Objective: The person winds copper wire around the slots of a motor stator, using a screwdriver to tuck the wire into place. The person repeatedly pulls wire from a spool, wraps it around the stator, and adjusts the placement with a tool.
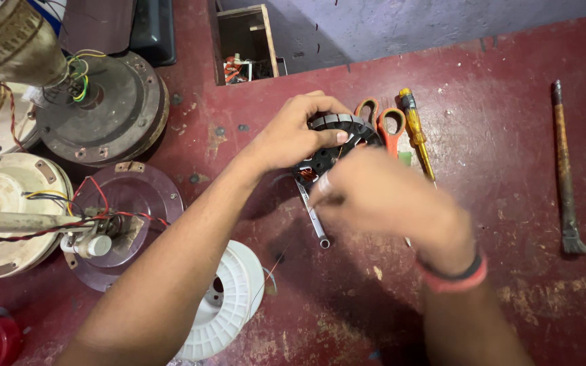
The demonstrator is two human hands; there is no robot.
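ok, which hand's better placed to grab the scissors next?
Probably right. The right hand is beside the orange-handled scissors, which lie just past it, while the left hand is gripping the stator core.

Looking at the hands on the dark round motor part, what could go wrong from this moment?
1. A thin wire seems to run from the white spool up toward the right hand; it could snag on the wrench lying under the hands, or break.
2. The left hand holds the dark stator only at its rim, so it might slip against the scissors beside it.
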